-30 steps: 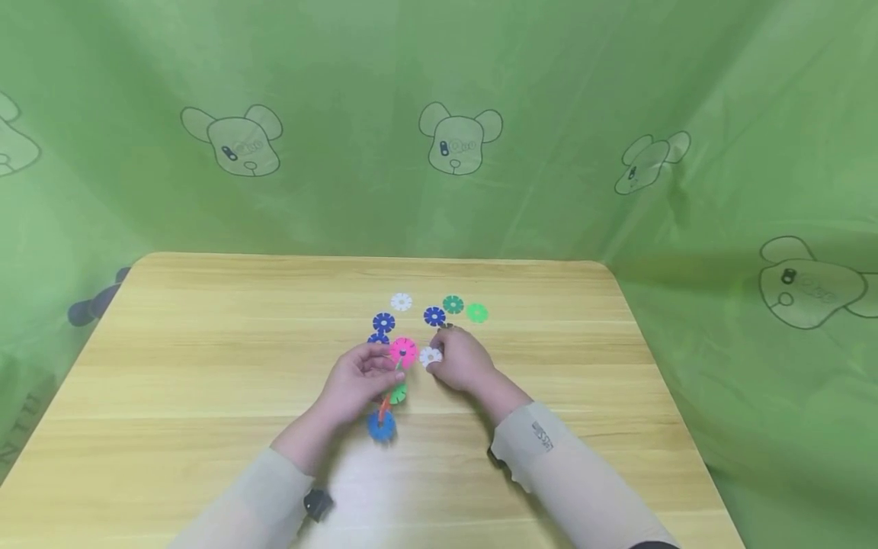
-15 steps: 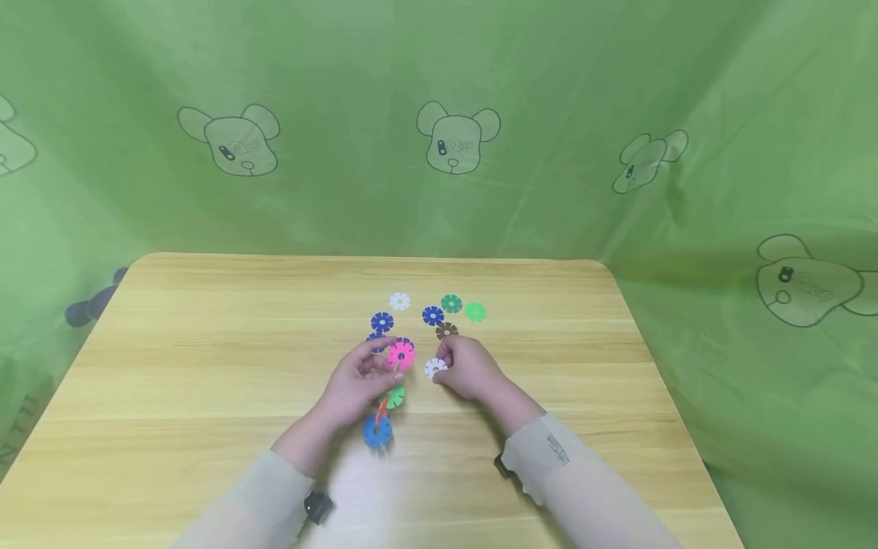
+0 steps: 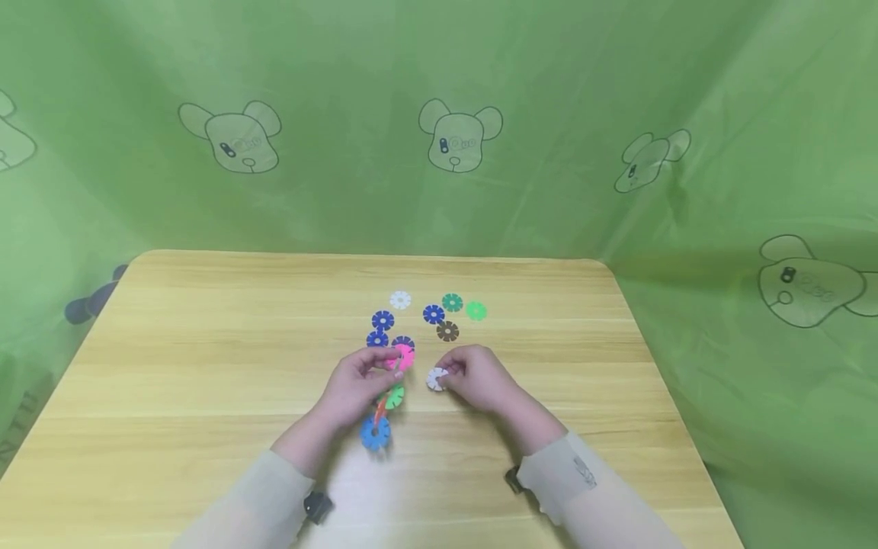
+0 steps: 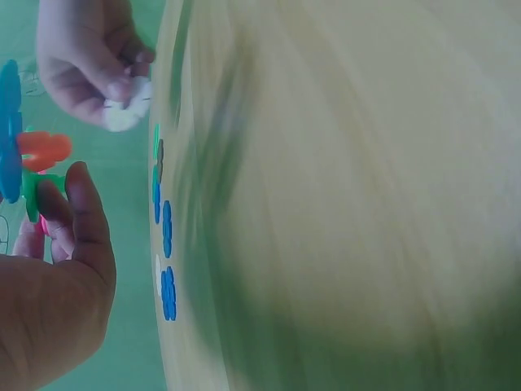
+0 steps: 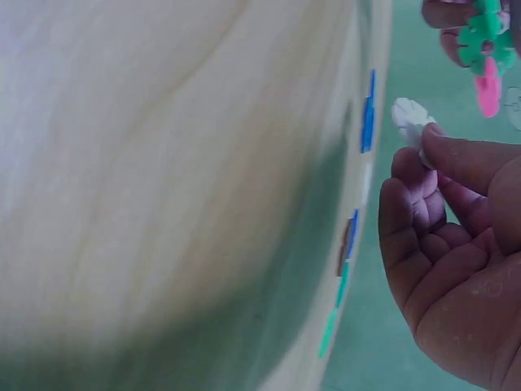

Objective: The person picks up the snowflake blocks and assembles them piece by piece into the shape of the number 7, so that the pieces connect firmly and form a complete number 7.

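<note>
In the head view my left hand (image 3: 351, 387) grips a chain of slotted snowflake discs between thumb and fingers. The chain runs from a pink disc (image 3: 408, 358) through a green disc (image 3: 395, 398) and an orange disc (image 3: 379, 412) to a light blue disc (image 3: 369, 437) at the near end. My right hand (image 3: 482, 377), a short way to the right, pinches a white disc (image 3: 434, 380) between thumb and finger, apart from the chain. The right wrist view shows the white disc (image 5: 409, 116) upright at the thumb tip, above the table surface.
Loose discs lie beyond the hands on the wooden table (image 3: 226, 358): another white disc (image 3: 394, 300), several dark blue discs (image 3: 376, 323), a brown disc (image 3: 441, 332), a dark green disc (image 3: 446, 303) and a bright green disc (image 3: 483, 312). A green curtain (image 3: 357, 206) stands behind.
My right hand has drawn back toward me and slightly right with the white disc, uncovering the brown disc. The left hand stays nearly in place; its chain has tilted slightly.
</note>
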A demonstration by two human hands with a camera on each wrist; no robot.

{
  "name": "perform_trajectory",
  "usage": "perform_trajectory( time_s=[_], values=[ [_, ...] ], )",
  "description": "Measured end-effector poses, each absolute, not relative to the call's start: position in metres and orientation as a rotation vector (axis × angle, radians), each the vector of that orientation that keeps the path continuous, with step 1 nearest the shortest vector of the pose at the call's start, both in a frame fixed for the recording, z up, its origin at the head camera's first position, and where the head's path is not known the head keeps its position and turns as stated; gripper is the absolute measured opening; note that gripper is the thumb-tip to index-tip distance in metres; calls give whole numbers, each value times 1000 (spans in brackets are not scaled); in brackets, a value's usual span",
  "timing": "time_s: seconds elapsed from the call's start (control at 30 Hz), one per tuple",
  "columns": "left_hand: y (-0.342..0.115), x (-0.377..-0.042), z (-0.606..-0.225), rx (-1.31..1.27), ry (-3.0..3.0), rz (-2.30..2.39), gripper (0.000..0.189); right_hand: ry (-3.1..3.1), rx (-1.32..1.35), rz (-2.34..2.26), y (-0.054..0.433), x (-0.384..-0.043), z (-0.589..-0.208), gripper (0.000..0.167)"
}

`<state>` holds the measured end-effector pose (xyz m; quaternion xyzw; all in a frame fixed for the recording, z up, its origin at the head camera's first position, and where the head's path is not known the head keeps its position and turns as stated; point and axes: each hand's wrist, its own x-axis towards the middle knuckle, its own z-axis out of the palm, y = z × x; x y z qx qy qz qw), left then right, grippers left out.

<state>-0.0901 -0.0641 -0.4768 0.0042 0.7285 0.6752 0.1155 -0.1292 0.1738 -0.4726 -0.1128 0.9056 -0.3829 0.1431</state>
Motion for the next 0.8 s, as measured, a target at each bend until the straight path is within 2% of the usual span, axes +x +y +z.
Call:
perform_trajectory(
  time_s=[0.4, 0.8],
  values=[
    [-62, -86, -474, 51, 2124, 1968, 40, 2711, -471, -1381, 173, -111, -450, 11],
    [-58, -82, -471, 64, 2139, 1957, 41, 2769, -575, -1385, 169, -107, -445, 9]
  ],
)
